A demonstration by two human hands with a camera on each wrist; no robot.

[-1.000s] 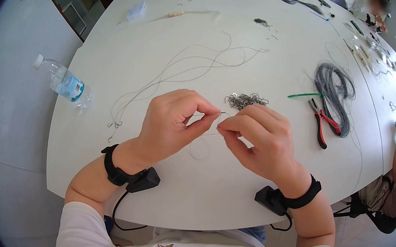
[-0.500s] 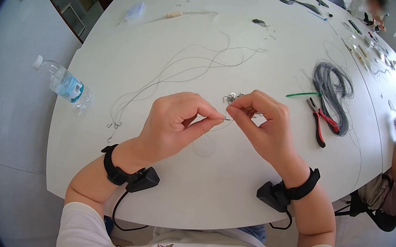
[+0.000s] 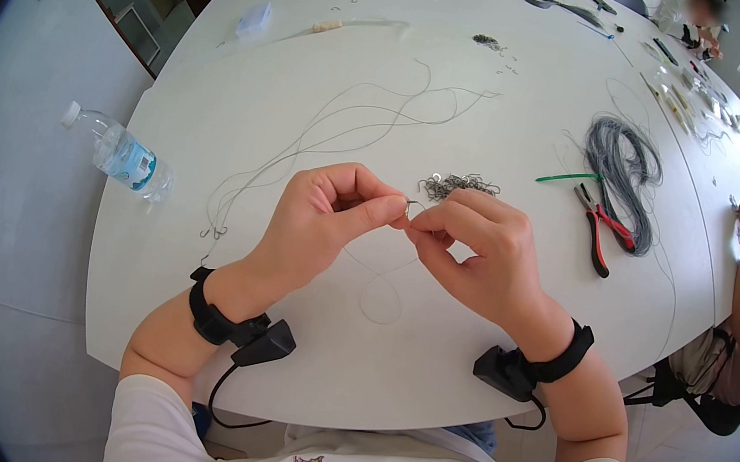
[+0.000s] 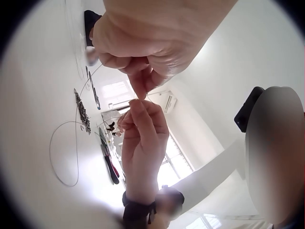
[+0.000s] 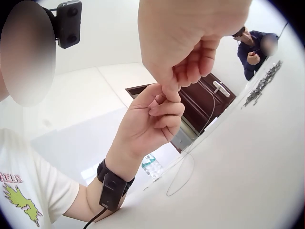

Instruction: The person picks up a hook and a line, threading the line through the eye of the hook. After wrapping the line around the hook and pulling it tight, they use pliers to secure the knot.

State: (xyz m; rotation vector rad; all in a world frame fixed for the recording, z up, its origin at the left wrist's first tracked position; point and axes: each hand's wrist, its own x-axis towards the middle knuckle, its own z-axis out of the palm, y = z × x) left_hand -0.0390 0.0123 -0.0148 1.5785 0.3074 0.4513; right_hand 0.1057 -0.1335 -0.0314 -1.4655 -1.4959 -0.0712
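In the head view my left hand (image 3: 330, 216) pinches a small dark fish hook (image 3: 412, 202) between thumb and index finger. Only a short bit of the hook shows; the fingertips hide the rest. My right hand (image 3: 484, 251) meets the left at the fingertips and pinches thin fishing line close beside the hook. Below the hands the line (image 3: 378, 324) hangs in a loop over the white table; the left wrist view also shows this loop of line (image 4: 51, 150). Just beyond my right fingers lies a pile of fish hooks (image 3: 460, 187).
Long lines with hooks (image 3: 218, 233) lie left of centre. A water bottle (image 3: 131, 160) lies at the left edge. To the right are red-handled pliers (image 3: 600, 243) and a grey bundle of line (image 3: 625, 171) with a green tie (image 3: 569, 178). Other people sit around the table.
The right hand rose above the left fingertips, then came back down against them. The left fingertips have shifted slightly up and left, and the loop of line hangs lower.
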